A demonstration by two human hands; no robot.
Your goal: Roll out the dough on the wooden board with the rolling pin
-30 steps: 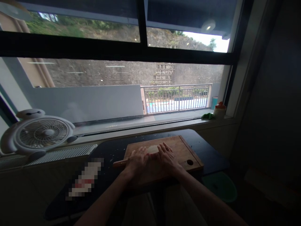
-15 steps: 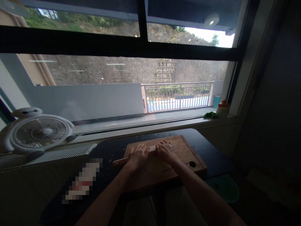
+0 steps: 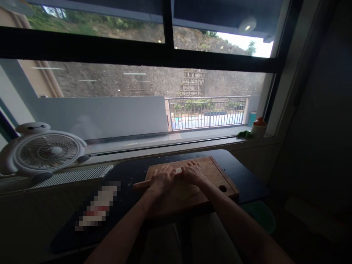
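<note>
A wooden rolling pin lies across a wooden cutting board, its left end sticking out past the board's edge. My left hand is curved over the pin with the palm down. Close beside it, my right hand rests over the pin's right part, fingers bent forward. A short pale stretch shows between the two hands. Under and in front of the pin lies a flat, pale sheet of dough, partly hidden by my hands and right forearm.
The board sits on a dark table with pale crumbs left of it. A blurred-out item lies at the table's left. A white fan stands further left. On the windowsill are an orange-topped container and a green cloth-like thing.
The camera's view has shifted slightly. Both hands stay on the rolling pin, with hardly any visible movement over the board.
</note>
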